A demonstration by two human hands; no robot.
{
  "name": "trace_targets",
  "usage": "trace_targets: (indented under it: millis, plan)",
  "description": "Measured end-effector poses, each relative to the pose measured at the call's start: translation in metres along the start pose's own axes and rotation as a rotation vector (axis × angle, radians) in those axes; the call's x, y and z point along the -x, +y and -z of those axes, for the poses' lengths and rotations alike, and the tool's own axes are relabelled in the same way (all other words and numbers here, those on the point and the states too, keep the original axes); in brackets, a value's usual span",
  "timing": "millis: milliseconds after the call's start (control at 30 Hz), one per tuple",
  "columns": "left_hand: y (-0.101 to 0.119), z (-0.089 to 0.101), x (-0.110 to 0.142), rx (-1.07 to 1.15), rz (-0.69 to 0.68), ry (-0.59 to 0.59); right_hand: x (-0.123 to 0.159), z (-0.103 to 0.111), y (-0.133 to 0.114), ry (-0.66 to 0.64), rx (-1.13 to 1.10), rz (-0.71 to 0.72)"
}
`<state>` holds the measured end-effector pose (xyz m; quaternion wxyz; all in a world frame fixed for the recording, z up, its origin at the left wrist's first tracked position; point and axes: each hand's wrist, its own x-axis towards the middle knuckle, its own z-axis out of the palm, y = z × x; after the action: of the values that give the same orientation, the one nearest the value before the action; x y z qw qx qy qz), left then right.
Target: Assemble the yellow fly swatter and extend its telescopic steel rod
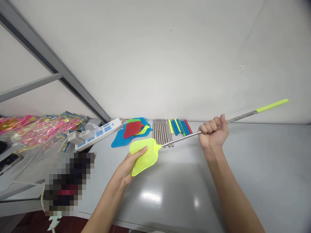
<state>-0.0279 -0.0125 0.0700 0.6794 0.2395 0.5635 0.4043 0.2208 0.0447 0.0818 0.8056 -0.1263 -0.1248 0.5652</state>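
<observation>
A yellow-green fly swatter (148,158) with a long metal rod is held slantwise above the table. My left hand (127,166) is closed on its perforated head, thumb on top and the other fingers hidden underneath. Around the middle of the rod, my right hand (213,131) is wrapped in a fist. Beyond that fist the rod runs up to a yellow-green grip (272,105) at the far right. Behind the swatter lie several metal rods (159,131), side by side. Coloured grips (179,127) in blue, yellow, green and red rest to their right.
Swatter heads in blue and red (133,129) are piled on the grey table (184,200), against the wall. A white power strip (99,134) with plugged-in chargers stands left of them. Pink items in plastic wrap (48,127) and a phone (9,161) lie beyond the metal frame (73,84).
</observation>
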Motion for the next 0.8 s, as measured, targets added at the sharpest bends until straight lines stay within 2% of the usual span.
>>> trace_targets:
  millis: [233,500,800]
  plan:
    - [-0.010,-0.001,-0.001,0.065,0.088,0.005,0.005,-0.007,0.000,-0.005,0.020,-0.005]
    - [-0.008,0.002,-0.002,0.085,0.089,0.043,0.005,-0.002,0.008,0.024,0.015,-0.006]
    - [-0.016,-0.007,0.000,0.093,0.119,0.037,0.012,-0.008,0.015,0.014,0.099,-0.050]
